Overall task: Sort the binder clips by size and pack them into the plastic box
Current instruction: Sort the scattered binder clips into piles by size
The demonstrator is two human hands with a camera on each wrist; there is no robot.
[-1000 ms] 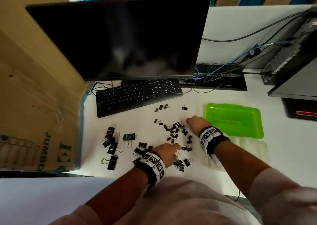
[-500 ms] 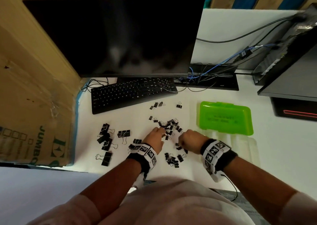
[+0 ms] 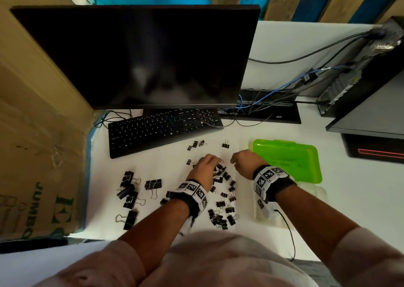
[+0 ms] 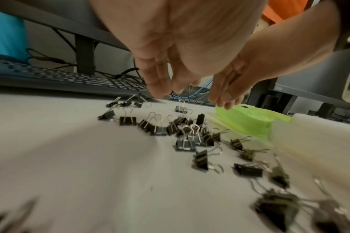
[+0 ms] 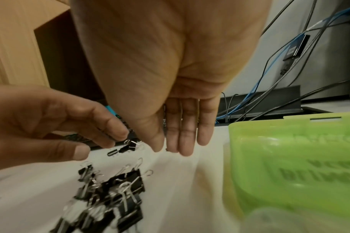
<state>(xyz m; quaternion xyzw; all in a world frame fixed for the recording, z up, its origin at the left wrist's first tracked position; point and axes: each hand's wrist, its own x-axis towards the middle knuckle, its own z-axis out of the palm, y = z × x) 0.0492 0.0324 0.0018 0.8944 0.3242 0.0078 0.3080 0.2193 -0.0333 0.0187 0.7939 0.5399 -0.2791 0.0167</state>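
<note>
Many small black binder clips (image 3: 225, 190) lie scattered on the white desk in front of me, also seen in the left wrist view (image 4: 189, 138) and right wrist view (image 5: 118, 192). Several large black clips (image 3: 131, 192) sit grouped to the left. A green plastic box (image 3: 286, 160) (image 5: 289, 157) lies to the right, with a clear part (image 3: 314, 197) just in front of it. My left hand (image 3: 215, 161) (image 4: 164, 93) hovers over the far end of the small pile, fingers loosely bent, holding nothing. My right hand (image 3: 234, 162) (image 5: 178, 149) hangs beside it with straight fingers, empty.
A black keyboard (image 3: 161, 129) and a dark monitor (image 3: 140, 57) stand behind the clips. A few stray clips (image 3: 196, 144) lie near the keyboard. A cardboard box (image 3: 32, 155) walls the left side. Cables (image 3: 262, 109) and a computer case (image 3: 360, 68) fill the back right.
Both hands have shifted away from me toward the far end of the small pile. The right hand, curled half a second ago, now has its fingers straight.
</note>
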